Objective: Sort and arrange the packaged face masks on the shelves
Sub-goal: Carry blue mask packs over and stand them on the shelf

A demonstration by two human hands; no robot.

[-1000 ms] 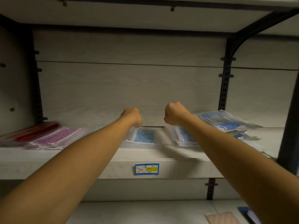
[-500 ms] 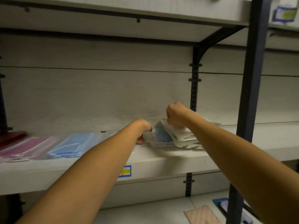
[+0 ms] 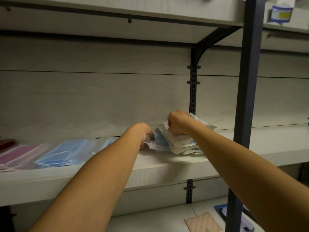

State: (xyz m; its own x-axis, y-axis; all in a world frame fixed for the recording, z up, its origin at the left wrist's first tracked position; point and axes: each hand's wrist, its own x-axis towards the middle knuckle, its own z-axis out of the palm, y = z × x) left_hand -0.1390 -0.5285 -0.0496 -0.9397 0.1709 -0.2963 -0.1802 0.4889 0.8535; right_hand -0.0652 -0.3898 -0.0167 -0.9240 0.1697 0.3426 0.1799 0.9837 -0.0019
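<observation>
A person's two bare forearms reach forward onto a pale wood-grain shelf at about chest height, seen from a head-worn camera. The right hand is curled tight around the raised back edges of a loose stack of packaged blue face masks, which sits on the shelf just left of a dark metal upright, tilted up toward that hand and fanned out. The left hand rests at the stack's left edge, its fingers curled down onto the front packets, apparently pinching or steadying them, though the grip itself is partly hidden. Further left on the same shelf lie flat rows already set out: light blue mask packs, then pink mask packs, and a sliver of dark red packs at the far edge. On the shelf below, a peach-coloured mask pack and a dark blue pack lie loose. A blurred price tag hangs on an upper shelf at the right. The step in hand looks like gathering and squaring the blue stack. The next move probably calls for sliding it left beside the light blue row and lowering it flat, keeping both hands tight so the slippery packets do not fan apart.
</observation>
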